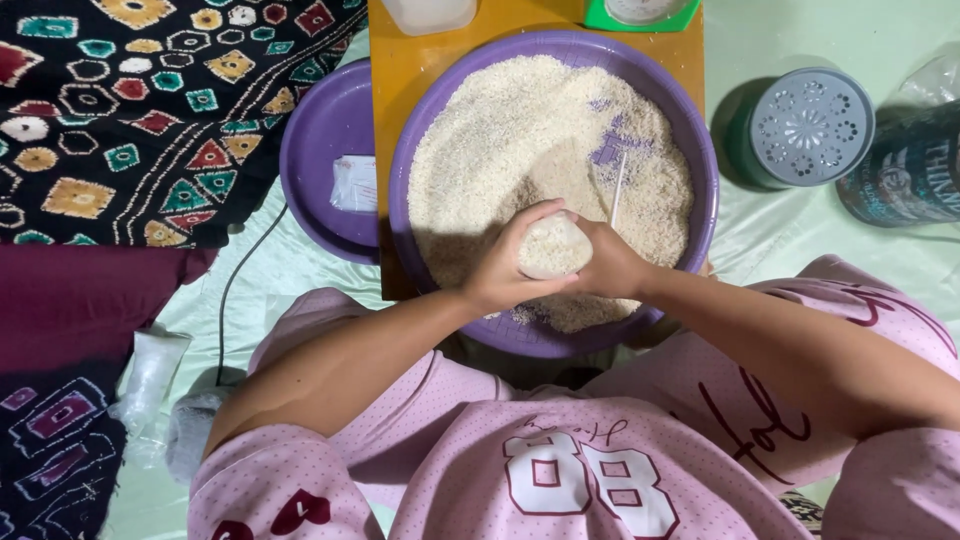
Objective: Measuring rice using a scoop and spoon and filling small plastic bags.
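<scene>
Rice [520, 130] fills our purple basin [700, 150]; at its six o'clock, our left hand [500, 270] and right hand [612, 265] clasp a rice-filled clear pouch [553, 247].

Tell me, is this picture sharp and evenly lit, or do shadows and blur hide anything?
Head view: sharp in the middle, with single grains showing in the purple basin; soft light from above, no strong glare; the left hand and right hand, around the small bag of rice, cast a dark shadow on the orange board; the edges look slightly bent.
</scene>
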